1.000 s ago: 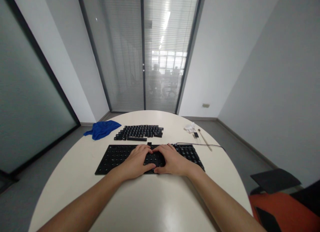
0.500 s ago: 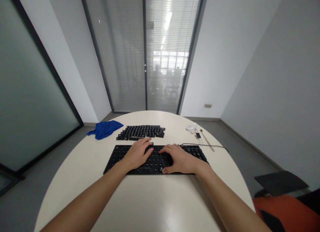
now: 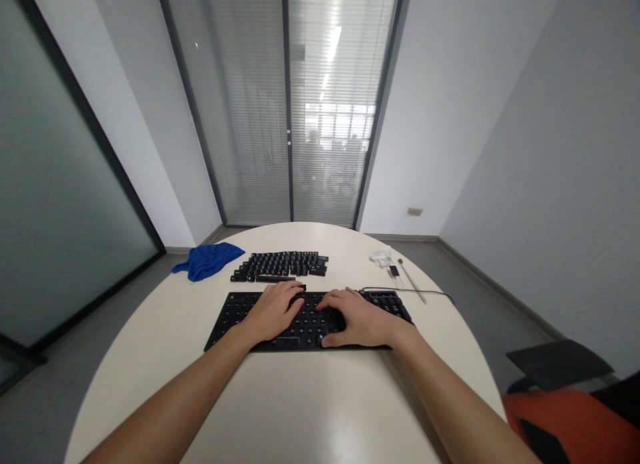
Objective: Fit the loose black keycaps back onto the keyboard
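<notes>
A black keyboard (image 3: 310, 332) lies across the round table, its left and middle parts showing bare key sockets. My left hand (image 3: 273, 312) rests over its left-middle part, fingers apart, fingertips at the upper edge beside a small black piece (image 3: 303, 287). Over the right-middle part is my right hand (image 3: 357, 319), thumb and fingers spread on the keyboard with nothing visible between them. Beyond the keyboard, loose black keycaps (image 3: 285, 263) are laid out in rows, with a long bar-shaped key (image 3: 275, 279) in front.
A blue cloth (image 3: 209, 260) lies at the table's far left. At the right are crumpled white material (image 3: 381, 257), a small black object (image 3: 394, 271), a thin brush-like stick (image 3: 413, 282) and a cable (image 3: 425, 291). An orange and black chair (image 3: 570, 411) stands lower right.
The fingers of my left hand have drawn back slightly from the long bar-shaped key, which now shows more fully. My right hand stays in nearly the same place; the view has shifted slightly.
</notes>
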{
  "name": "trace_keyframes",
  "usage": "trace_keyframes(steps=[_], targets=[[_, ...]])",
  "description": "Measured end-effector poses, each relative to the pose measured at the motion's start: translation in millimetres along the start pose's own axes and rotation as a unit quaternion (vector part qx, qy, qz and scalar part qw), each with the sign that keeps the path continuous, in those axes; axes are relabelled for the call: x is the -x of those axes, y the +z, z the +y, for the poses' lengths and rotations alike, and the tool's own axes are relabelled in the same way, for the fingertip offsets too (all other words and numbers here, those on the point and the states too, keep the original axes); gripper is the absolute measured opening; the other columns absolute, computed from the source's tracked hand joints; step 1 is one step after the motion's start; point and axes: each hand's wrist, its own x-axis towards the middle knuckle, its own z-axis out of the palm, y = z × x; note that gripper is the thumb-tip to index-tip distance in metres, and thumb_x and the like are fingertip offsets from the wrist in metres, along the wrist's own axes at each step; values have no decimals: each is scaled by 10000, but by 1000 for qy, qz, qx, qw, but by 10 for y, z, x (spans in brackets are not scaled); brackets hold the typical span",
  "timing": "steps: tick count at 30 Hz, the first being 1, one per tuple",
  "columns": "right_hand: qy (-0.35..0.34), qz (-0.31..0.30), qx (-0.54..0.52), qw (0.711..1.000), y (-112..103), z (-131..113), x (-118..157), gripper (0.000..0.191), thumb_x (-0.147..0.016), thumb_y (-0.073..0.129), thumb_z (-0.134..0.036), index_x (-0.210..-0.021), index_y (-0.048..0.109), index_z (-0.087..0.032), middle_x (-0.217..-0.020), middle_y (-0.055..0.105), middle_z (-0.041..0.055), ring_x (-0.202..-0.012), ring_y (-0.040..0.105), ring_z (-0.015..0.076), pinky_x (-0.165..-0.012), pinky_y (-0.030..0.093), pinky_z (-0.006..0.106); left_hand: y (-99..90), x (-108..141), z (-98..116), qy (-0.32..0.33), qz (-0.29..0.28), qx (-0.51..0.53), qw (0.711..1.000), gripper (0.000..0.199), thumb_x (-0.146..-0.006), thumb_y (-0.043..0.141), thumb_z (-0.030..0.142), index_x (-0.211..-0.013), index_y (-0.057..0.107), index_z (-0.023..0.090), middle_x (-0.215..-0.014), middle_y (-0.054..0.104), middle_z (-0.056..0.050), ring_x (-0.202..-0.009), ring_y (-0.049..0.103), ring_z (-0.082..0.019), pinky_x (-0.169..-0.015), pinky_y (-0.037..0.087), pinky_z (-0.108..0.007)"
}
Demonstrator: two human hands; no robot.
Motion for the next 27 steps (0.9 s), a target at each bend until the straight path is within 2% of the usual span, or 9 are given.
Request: trace_keyframes(steps=[2, 5, 7, 9, 12, 17, 21, 27], targets=[[-6, 19, -12, 1000, 7, 15, -11, 508, -788, 751, -501, -1202, 641, -227, -1196, 671, 83, -1142, 596, 287, -1083, 362, 491, -22, 8, 7, 8, 3, 19, 1000, 321, -1013, 458, 320, -1247, 631, 186, -1374, 600, -86, -1276, 531, -250, -1100, 404, -466], [11, 81, -24, 996, 54, 52, -55, 381, -893, 655, -429, -1199, 640, -202, -1120, 706, 95, -1045, 641, 259, -960, 463, 418, -61, 23, 45, 31, 18, 54, 998, 316, -1002, 473, 304, -1263, 620, 203, -1391, 585, -81, -1300, 508, -243, -1127, 384, -466], [21, 132, -16, 991, 97, 80, -92, 363, -911, 638, -364, -1230, 617, -192, -1090, 714, 98, -993, 655, 245, -912, 483, 395, -88, 33, 92, 42, 28, 93, 994, 309, -995, 477, 295, -1256, 623, 218, -1389, 585, -79, -1305, 502, -241, -1140, 373, -471], [10, 169, 0, 986, 126, 97, -124, 405, -891, 671, -311, -1271, 581, -205, -1105, 712, 83, -987, 655, 234, -930, 471, 397, -115, 40, 154, 40, 35, 157, 986, 301, -995, 463, 287, -1229, 639, 219, -1372, 597, -82, -1294, 514, -235, -1148, 370, -467], [-27, 191, 23, 981, 125, 82, -147, 406, -873, 705, -261, -1256, 576, -233, -1127, 714, 54, -997, 654, 215, -1003, 414, 419, -158, 39, 241, 8, 40, 274, 961, 291, -984, 455, 274, -1169, 669, 209, -1327, 627, -82, -1264, 551, -231, -1146, 384, -445], [-40, 194, 30, 980, 78, 16, -148, 165, -929, 658, -299, -1081, 664, -233, -981, 741, 27, -958, 652, 202, -971, 402, 396, -196, 18, 309, -33, 3, 378, 925, 266, -963, 490, 279, -1104, 701, 200, -1215, 701, -65, -1177, 621, -236, -1106, 430, -442], [-24, 199, -11, 980, 90, -3, -157, 191, -926, 661, -387, -1005, 696, -216, -910, 748, 29, -901, 663, 199, -918, 424, 368, -171, 29, 350, -63, 28, 355, 932, 236, -894, 601, 246, -1106, 690, 193, -1122, 736, -58, -1072, 665, -230, -1030, 491, -410], [-2, 197, -50, 979, 127, -28, -172, 242, -912, 664, -446, -926, 706, -208, -856, 751, 25, -859, 665, 199, -913, 432, 365, -163, 91, 403, -30, 86, 224, 970, 211, -921, 630, 292, -1107, 702, 225, -1110, 739, -47, -1037, 667, -232, -990, 495, -402]])
